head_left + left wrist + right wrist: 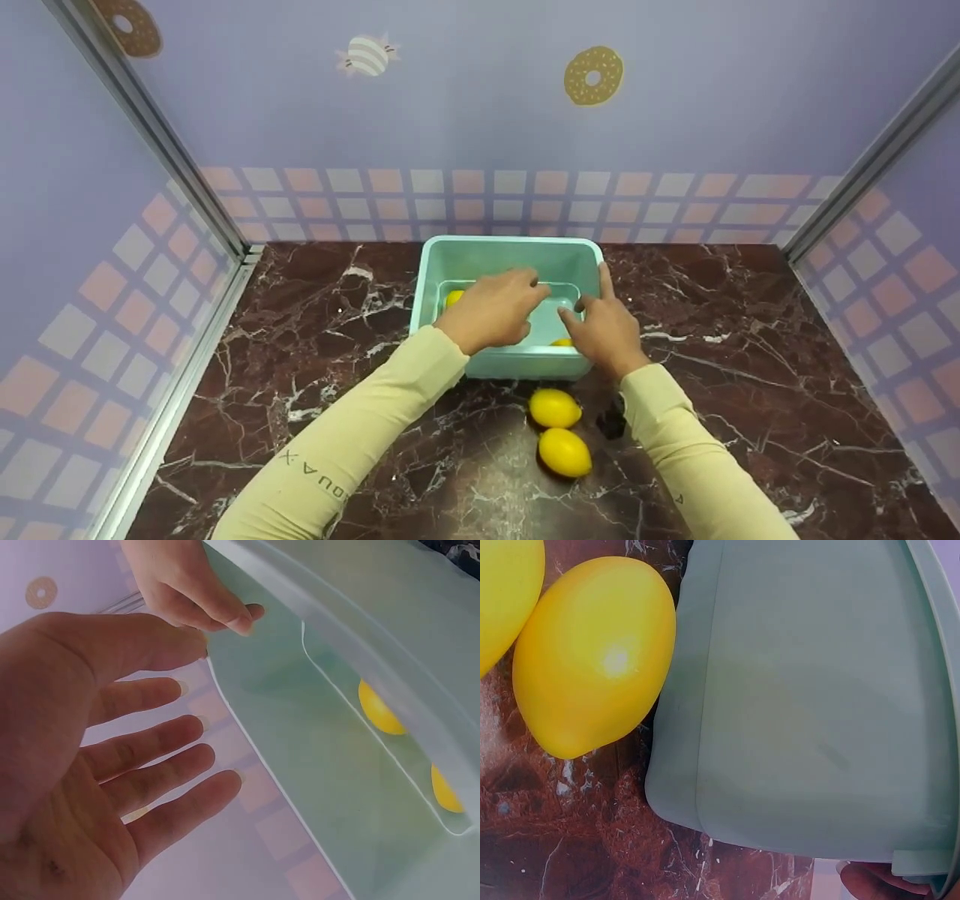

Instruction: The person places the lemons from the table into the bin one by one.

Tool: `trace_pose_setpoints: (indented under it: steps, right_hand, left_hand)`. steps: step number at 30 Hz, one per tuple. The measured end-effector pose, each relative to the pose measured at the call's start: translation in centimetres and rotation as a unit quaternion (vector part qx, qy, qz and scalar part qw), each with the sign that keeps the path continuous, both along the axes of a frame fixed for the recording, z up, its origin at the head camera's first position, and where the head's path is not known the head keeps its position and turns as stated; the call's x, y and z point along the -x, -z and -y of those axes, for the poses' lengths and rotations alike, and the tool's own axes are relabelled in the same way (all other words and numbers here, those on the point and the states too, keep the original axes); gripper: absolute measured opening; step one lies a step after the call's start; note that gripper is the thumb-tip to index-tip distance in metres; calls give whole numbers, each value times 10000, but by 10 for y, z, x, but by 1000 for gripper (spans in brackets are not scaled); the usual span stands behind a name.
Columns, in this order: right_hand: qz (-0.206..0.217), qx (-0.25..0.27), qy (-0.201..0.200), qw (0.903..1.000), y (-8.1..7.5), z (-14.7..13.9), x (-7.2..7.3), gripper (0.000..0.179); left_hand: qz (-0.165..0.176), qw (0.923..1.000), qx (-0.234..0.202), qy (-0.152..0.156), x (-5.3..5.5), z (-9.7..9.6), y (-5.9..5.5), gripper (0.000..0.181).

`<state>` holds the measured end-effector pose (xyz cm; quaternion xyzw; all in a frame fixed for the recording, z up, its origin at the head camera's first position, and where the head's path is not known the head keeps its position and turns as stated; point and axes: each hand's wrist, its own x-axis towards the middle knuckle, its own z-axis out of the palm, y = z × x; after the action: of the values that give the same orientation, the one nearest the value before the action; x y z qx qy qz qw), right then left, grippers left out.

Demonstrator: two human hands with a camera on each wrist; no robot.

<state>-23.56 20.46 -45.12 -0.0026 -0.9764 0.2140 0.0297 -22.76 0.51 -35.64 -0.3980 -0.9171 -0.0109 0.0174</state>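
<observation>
A pale green plastic bin point(525, 364) stands near the back wall. Inside lie yellow lemons, one point(454, 298) at the left and another point(562, 342) by the near wall, both partly hidden. My left hand point(495, 307) is above the bin's interior, palm down in the head view; its fingers point(184, 810) are spread loosely with nothing between them. The right hand point(609, 334) straddles the bin's right rim and holds it, thumb side inside. A fingertip point(870, 881) shows under the rim outside. In front of the bin lie two lemons, one point(555, 409) nearer it, the other point(565, 452) close behind.
Dark red marbled tabletop point(337, 420) surrounds the bin. A lilac wall point(480, 135) with printed sweets and checks rises at the back, and side panels with metal frame edges point(199, 375) flank the table. A small black item point(611, 421) sits under the right wrist.
</observation>
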Motion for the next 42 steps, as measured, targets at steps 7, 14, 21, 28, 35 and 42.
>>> trace_pose_setpoints:
  steps: [7, 14, 21, 28, 35, 42]
  right_hand:
    - [18, 9, -11, 10000, 0, 0, -1, 49]
    - [-16, -80, -28, 10000, 0, 0, -1, 48]
    - [-16, -100, -34, 9999, 0, 0, -2, 48]
    - [-26, -113, -37, 9999, 0, 0, -2, 46]
    - [-49, -77, -77, 9999, 0, 0, -1, 48]
    - [15, -20, -32, 10000, 0, 0, -1, 49]
  left_hand:
    - [-120, 9997, -134, 145, -6, 1, 2, 30]
    - [-169, 9994, -101, 285, -11, 0, 2, 29]
    - [-260, 9992, -57, 290, -15, 1, 3, 30]
    - [-429, 9978, -227, 459, -23, 2, 5, 23]
    - [-702, 9954, -278, 583, -29, 2, 8, 34]
    - [-750, 9950, -207, 627, -34, 2, 11, 32]
